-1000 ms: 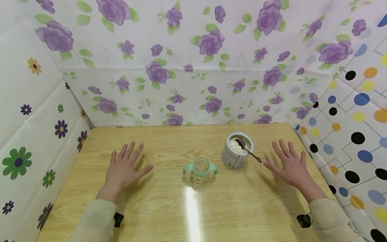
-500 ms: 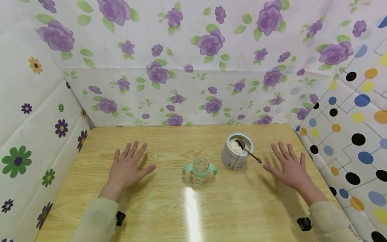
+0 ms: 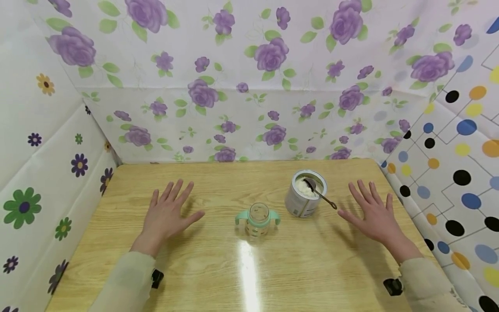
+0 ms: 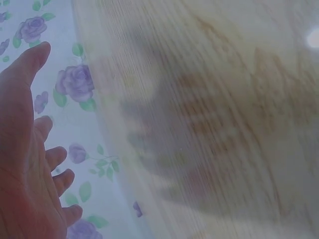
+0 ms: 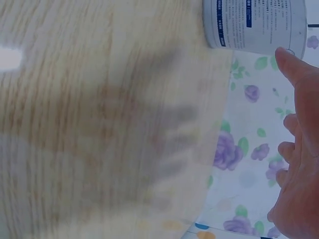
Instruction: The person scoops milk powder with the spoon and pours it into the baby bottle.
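Observation:
My left hand [image 3: 165, 219] hovers palm down over the left part of the table, fingers spread and holding nothing. On the right, my right hand [image 3: 372, 216] is likewise spread above the wood, its thumb close to the tip of a spoon handle. That dark spoon [image 3: 322, 196] leans in an open can of white powder [image 3: 302, 204], its bowl in the powder. A clear baby bottle [image 3: 258, 225] with a green collar and two green handles stands upright without a lid, left of the can. In the right wrist view the can's printed side [image 5: 256, 25] shows beyond my thumb.
The wooden table [image 3: 218, 268] is bordered at the back by a cloth with purple roses [image 3: 249, 112]. A daisy-patterned cloth [image 3: 43, 186] hangs at the left and a dotted cloth [image 3: 460, 173] at the right.
My left hand has drifted slightly to the right. My right hand has barely moved, and the bottle, can and spoon stay where they were.

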Available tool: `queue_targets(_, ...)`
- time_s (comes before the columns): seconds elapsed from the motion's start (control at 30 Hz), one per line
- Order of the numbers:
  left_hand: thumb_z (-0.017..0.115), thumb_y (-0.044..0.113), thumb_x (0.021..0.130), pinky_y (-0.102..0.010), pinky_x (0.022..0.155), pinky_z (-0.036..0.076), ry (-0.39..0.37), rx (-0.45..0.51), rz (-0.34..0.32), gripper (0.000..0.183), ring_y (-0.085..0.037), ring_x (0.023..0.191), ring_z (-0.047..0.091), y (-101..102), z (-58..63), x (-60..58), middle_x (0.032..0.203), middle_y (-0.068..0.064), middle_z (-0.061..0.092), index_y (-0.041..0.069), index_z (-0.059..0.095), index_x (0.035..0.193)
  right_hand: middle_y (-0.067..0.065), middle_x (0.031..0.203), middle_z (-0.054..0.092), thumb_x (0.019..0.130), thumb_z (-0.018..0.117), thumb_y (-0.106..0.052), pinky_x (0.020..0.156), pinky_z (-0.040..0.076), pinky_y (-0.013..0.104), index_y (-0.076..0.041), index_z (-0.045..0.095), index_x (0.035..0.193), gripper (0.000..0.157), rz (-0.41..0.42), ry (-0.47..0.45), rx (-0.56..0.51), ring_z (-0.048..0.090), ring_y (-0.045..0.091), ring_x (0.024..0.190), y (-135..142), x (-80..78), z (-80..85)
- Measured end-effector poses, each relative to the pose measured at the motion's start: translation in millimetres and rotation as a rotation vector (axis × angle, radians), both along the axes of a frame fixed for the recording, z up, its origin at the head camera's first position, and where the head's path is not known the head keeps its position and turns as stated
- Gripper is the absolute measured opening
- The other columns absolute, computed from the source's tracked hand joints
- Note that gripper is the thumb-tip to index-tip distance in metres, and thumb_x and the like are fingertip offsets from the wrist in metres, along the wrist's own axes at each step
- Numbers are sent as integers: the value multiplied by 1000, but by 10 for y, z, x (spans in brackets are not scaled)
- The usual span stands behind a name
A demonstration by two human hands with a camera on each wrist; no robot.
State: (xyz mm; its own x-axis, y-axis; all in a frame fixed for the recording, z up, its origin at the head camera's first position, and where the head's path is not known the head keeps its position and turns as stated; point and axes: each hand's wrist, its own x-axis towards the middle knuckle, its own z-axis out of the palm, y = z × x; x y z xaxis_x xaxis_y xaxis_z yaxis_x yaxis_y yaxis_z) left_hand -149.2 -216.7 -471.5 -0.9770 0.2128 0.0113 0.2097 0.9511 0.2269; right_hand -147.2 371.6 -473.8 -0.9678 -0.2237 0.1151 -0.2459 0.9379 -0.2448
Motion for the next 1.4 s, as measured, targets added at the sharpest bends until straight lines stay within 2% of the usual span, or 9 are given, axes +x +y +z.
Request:
queue_targets(0.17, 55, 78, 98, -71, 128, 1, -14, -2, -30, 100, -44, 163, 12, 60, 43, -63, 178, -16, 14, 22, 21, 173, 14, 179, 10, 99, 68, -62, 119, -15, 79, -27, 10, 174, 101, 21, 31, 22, -4, 41, 164, -15, -10, 40)
queue_targets(0.4, 56, 79, 96, -68, 129, -1, -21, -4, -95, 102, -39, 164, 10, 223, 185, -245, 179, -12, 11, 24, 20, 174, 10, 179, 12, 97, 72, -61, 123, -15, 75, -28, 11, 174, 104, 78, 71, 40, -4, 37, 165, -71, 22, 179)
queue_targets(0.7, 56, 80, 96, -66, 130, 0, -23, -10, -221, 102, -37, 164, 14, 583, 367, -503, 179, -9, 11, 27, 16, 174, 8, 179, 16, 95, 76, -57, 126, -12, 69, -22, 19, 174, 103, 138, 114, 38, 0, 33, 166, -182, 97, 357)
queue_targets(0.9, 55, 81, 95, -64, 131, 1, -24, -8, -295, 102, -36, 164, 18, 872, 486, -654, 179, -8, 13, 29, 16, 174, 7, 179, 16, 94, 78, -56, 127, -13, 68, -23, 18, 174, 105, 157, 117, 37, 3, 35, 166, -296, 139, 433)
queue_targets(1.03, 55, 82, 95, -64, 131, 7, -63, 3, -347, 102, -39, 162, 22, 1071, 557, -773, 179, -7, 13, 32, 12, 174, 7, 179, 19, 94, 79, -55, 127, -10, 68, -23, 20, 174, 105, 173, 129, 25, 5, 36, 166, -341, 141, 433)
queue_targets(1.17, 59, 80, 94, -66, 130, 16, -142, 76, -409, 105, -43, 160, 25, 1259, 603, -882, 179, -7, 15, 34, 10, 174, 9, 177, 23, 93, 81, -53, 128, -8, 68, -22, 22, 173, 105, 193, 137, -2, 6, 34, 166, -379, 130, 419)
queue_targets(1.4, 68, 81, 87, -64, 126, 29, -287, 219, -472, 111, -36, 161, 26, 1557, 607, -1000, 179, 0, 15, 41, 9, 172, 11, 175, 29, 90, 86, -47, 129, -1, 68, -20, 25, 172, 106, 213, 144, -53, 14, 38, 164, -428, 105, 367)
